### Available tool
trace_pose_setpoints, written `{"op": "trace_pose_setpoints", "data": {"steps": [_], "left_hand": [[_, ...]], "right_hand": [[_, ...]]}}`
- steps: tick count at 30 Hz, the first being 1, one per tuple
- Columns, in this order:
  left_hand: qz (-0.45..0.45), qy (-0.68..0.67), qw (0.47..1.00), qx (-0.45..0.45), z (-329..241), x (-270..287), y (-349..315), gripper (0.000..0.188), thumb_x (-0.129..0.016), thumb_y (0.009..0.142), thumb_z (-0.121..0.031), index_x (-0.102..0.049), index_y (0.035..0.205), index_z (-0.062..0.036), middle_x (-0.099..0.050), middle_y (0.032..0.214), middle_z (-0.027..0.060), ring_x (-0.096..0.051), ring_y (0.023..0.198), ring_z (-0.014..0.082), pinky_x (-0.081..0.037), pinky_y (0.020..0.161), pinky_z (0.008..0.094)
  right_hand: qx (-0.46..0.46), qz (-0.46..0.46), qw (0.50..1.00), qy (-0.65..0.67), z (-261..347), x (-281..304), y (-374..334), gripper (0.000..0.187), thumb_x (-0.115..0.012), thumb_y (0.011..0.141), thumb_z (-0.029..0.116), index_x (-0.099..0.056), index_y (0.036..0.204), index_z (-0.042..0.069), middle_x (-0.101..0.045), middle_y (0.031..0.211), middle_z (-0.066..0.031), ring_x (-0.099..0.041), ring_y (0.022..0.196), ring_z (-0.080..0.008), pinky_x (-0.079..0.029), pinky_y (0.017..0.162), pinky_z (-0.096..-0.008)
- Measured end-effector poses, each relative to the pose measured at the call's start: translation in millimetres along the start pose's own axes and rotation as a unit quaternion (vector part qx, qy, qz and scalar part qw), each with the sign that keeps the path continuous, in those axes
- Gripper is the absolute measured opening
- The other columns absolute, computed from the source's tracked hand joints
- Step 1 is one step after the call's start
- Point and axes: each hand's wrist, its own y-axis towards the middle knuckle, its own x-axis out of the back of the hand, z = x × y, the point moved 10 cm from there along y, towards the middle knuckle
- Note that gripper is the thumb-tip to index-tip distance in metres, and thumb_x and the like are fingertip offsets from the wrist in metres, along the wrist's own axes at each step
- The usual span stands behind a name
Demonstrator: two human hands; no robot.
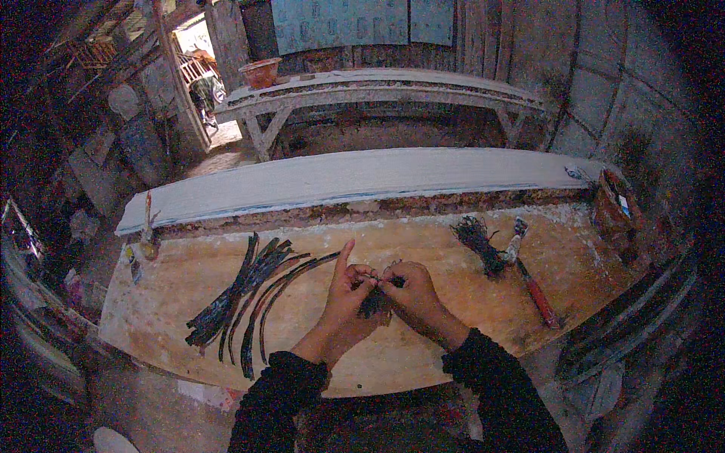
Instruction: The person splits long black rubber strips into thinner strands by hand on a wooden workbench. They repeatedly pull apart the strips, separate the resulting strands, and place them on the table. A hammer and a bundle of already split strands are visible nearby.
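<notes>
As a small dark bundle (370,306) sits between our left hand (347,298) and right hand (415,294), partly hidden, we've got it pinched at the fingertips; left has one finger raised, right is curled in. On the desk (400,366), dark strips (245,287) lie left of us; dark fibre bunch (482,245) and red-handled tool (539,298) right. White plank (362,175) behind.

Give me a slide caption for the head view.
Left hand and right hand, between black strips and a red-handled tool, pinch a dark piece.
</notes>
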Motion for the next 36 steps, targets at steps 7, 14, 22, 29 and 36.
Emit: {"op": "trace_pose_setpoints", "data": {"steps": [7, 14, 22, 29, 36], "left_hand": [[0.056, 0.024, 0.997, 0.050, -1, -4, -3, 0.062, -0.057, 0.087, -0.002, -0.032, 0.142, -0.0172, -0.056, 0.099, 0.0049, -0.059, 0.083, 0.0199, -0.052, 0.069, 0.0380], [0.037, 0.018, 0.994, 0.105, 1, -5, -3, 0.051, -0.058, 0.086, 0.002, -0.047, 0.136, -0.0059, -0.057, 0.097, 0.0044, -0.058, 0.088, 0.0137, -0.050, 0.079, 0.0287], [0.043, 0.070, 0.994, 0.072, 9, 11, 10, 0.053, -0.058, 0.086, 0.004, -0.047, 0.137, -0.0076, -0.057, 0.095, 0.0026, -0.058, 0.088, 0.0127, -0.049, 0.077, 0.0281], [-0.010, 0.138, 0.988, 0.068, -2, 8, 5, 0.052, -0.059, 0.086, 0.003, -0.047, 0.136, -0.0076, -0.058, 0.090, 0.0018, -0.059, 0.084, 0.0126, -0.051, 0.073, 0.0276], [0.014, 0.076, 0.992, 0.098, 9, 20, 10, 0.043, -0.061, 0.084, 0.005, -0.055, 0.125, -0.0060, -0.060, 0.088, 0.0047, -0.062, 0.075, 0.0142, -0.053, 0.067, 0.0289]], "right_hand": [[-0.082, 0.038, 0.993, 0.073, -16, -7, -2, 0.017, -0.064, 0.079, 0.016, -0.065, 0.076, -0.001, -0.065, 0.074, -0.0140, -0.064, 0.067, -0.0249, -0.049, 0.063, -0.0377], [-0.064, 0.044, 0.990, 0.118, -34, -15, 0, 0.006, -0.067, 0.081, 0.004, -0.065, 0.080, -0.001, -0.064, 0.076, -0.0063, -0.060, 0.071, -0.0126, -0.050, 0.063, -0.0288], [-0.077, 0.068, 0.986, 0.131, -30, -17, 1, 0.007, -0.066, 0.082, 0.003, -0.064, 0.079, -0.002, -0.063, 0.077, -0.0068, -0.060, 0.069, -0.0125, -0.050, 0.060, -0.0289], [-0.074, 0.082, 0.984, 0.143, -22, -14, 0, 0.010, -0.068, 0.080, 0.004, -0.063, 0.076, -0.003, -0.063, 0.077, -0.0075, -0.060, 0.065, -0.0137, -0.049, 0.057, -0.0294], [-0.053, 0.068, 0.995, -0.043, 4, -3, 1, 0.013, -0.070, 0.078, 0.017, -0.066, 0.085, 0.006, -0.064, 0.089, -0.0075, -0.057, 0.099, -0.0243, -0.037, 0.092, -0.0419]]}}
